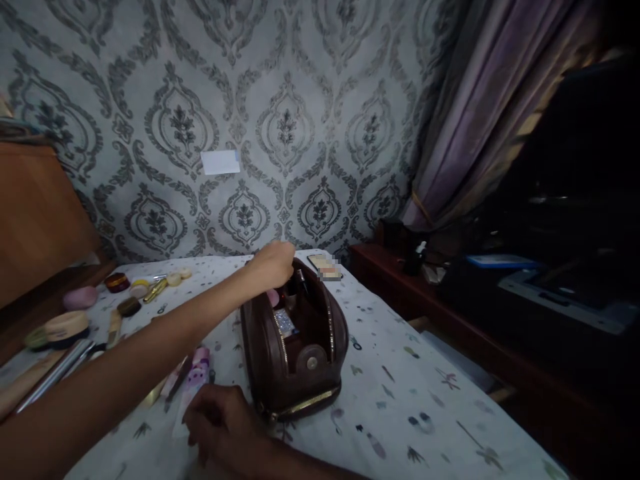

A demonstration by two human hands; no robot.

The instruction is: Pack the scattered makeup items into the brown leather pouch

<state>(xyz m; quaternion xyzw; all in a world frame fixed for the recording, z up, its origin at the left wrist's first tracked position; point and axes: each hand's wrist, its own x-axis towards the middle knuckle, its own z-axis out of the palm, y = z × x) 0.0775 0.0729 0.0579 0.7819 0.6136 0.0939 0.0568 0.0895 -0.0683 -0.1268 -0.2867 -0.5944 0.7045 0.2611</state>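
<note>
A dark brown makeup bag (295,380) stands unzipped on the patterned cloth. Inside it are a glittery silver packet (285,323), a dark tube with a silver end (303,283) and a pink item (273,297). My left hand (275,265) reaches across to the bag's far end, its fingers closed at the opening; what they grip is hidden. My right hand (225,417) hangs loosely curled in front of the bag's near left corner, the fingers somewhat apart and nothing seen in them. Just beyond it lies a lilac and white tube (196,373).
Cosmetics lie at left: a round beige-lidded jar (67,328), a brown jar (117,283), a pink item (80,297) and a gold tube (155,291). A phone (325,265) lies behind the bag. Dark red furniture (390,293) borders the right; a wooden cabinet (40,213) stands left.
</note>
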